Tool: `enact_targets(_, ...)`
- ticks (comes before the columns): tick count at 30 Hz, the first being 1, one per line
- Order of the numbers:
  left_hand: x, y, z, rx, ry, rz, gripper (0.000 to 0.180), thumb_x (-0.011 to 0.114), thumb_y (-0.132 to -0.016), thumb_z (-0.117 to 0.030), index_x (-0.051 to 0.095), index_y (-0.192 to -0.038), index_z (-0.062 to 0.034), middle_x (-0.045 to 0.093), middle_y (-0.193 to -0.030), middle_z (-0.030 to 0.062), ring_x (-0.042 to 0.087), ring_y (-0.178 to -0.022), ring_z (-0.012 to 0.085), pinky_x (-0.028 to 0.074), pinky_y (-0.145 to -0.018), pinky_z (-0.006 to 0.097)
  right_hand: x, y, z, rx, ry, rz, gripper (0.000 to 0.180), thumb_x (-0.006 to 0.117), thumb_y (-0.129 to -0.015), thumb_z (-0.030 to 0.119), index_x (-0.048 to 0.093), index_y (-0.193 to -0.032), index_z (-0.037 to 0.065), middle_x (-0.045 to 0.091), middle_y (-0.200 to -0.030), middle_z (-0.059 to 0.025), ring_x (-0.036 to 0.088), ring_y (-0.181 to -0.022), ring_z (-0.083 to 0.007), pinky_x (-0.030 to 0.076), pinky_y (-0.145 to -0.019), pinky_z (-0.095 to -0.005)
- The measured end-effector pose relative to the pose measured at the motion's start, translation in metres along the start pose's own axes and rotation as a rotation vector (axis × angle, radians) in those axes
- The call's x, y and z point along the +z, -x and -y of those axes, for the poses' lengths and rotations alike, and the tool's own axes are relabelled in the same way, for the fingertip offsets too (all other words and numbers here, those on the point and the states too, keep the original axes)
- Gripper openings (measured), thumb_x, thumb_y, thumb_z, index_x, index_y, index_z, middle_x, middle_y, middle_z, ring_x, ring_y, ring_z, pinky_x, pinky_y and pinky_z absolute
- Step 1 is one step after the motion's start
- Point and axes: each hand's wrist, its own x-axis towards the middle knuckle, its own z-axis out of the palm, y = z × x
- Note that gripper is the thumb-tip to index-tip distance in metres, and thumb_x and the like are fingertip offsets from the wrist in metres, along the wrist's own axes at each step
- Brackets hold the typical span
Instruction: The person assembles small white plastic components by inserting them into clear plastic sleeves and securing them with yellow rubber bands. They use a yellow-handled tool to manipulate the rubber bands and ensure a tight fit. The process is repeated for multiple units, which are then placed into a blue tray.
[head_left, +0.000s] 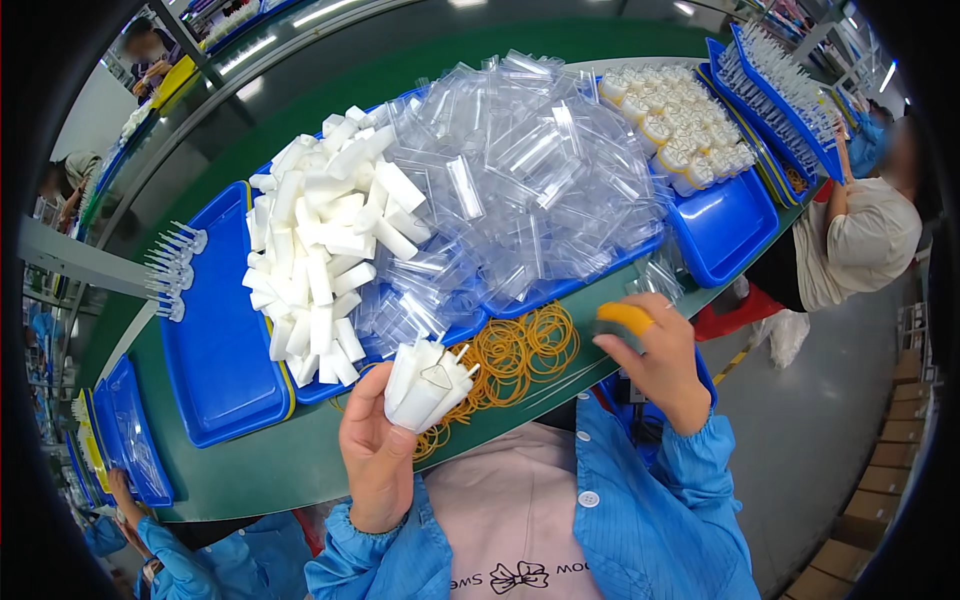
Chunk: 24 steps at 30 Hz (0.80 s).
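My left hand [377, 455] is closed around a bundle of white pieces [425, 385] with thin prongs sticking out at its top. It is held up over the near edge of the table. To the right, my right hand [655, 350] is raised with thumb and forefinger apart, and I see nothing between them. A yellow finger cot [627, 318] covers one of its fingers. Between the hands lies a heap of yellow-brown rubber bands [525, 348], partly hidden behind the bundle. Beyond it rise piles of white blocks [325, 230] and clear plastic sleeves [530, 160].
A blue tray [215, 350] stands left, with pronged white pieces [175, 265] at its edge. At right, a blue tray [725, 225] holds rows of banded white bundles [685, 130]. Stacked trays [775, 110] stand beyond. A person [860, 235] is at the right.
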Motion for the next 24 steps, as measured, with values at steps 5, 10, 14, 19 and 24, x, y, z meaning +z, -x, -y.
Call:
enact_targets(5,0.003,0.008,0.004,0.129,-0.125,0.151,0.065,0.070,-0.073,-0.001,0.040,-0.130,0.0030,0.049,-0.114,0.0103,0.053,-0.106,0.0209,0.045,-0.091,0.034,-0.009,0.001,0.035,0.352,-0.974,-0.319,0.035,0.060,-0.077,-0.002,0.053,-0.111,0.001,0.059,-0.090,-0.0127,0.060,-0.072,-0.0174,0.049,-0.070,-0.0265)
enact_targets(10,0.007,0.010,0.005,0.309,-0.568,0.310,0.066,0.076,-0.071,-0.012,0.044,-0.127,0.0021,0.045,-0.111,0.0121,0.052,-0.098,0.0208,0.046,-0.084,0.032,-0.001,0.000,0.056,0.287,-1.420,-0.216,0.036,0.055,-0.077,-0.008,0.046,-0.112,0.000,0.058,-0.099,-0.0142,0.063,-0.091,-0.0226,0.050,-0.083,-0.0339)
enact_targets(14,0.006,0.009,0.006,0.390,-0.693,0.386,0.064,0.076,-0.072,-0.015,0.046,-0.126,0.0004,0.043,-0.108,0.0137,0.051,-0.096,0.0217,0.046,-0.082,0.032,0.009,0.005,0.062,0.235,-1.430,-0.082,0.042,0.059,-0.074,-0.011,0.046,-0.113,-0.001,0.058,-0.100,-0.0125,0.062,-0.092,-0.0221,0.049,-0.085,-0.0358)
enact_targets(19,0.007,0.009,0.004,0.405,-0.691,0.407,0.062,0.076,-0.072,-0.017,0.047,-0.124,-0.0004,0.043,-0.109,0.0147,0.050,-0.096,0.0223,0.044,-0.083,0.032,0.008,0.007,0.066,0.223,-1.278,-0.094,0.042,0.065,-0.071,-0.010,0.050,-0.109,-0.003,0.056,-0.097,-0.0107,0.061,-0.092,-0.0216,0.048,-0.085,-0.0341)
enact_targets(24,0.011,0.010,0.003,0.324,-0.606,0.395,0.058,0.076,-0.072,-0.019,0.051,-0.121,0.0000,0.044,-0.108,0.0141,0.048,-0.096,0.0218,0.042,-0.083,0.031,0.003,0.007,0.067,0.205,-1.226,-0.092,0.038,0.068,-0.069,-0.010,0.053,-0.104,-0.002,0.055,-0.096,-0.0109,0.061,-0.091,-0.0218,0.048,-0.083,-0.0337)
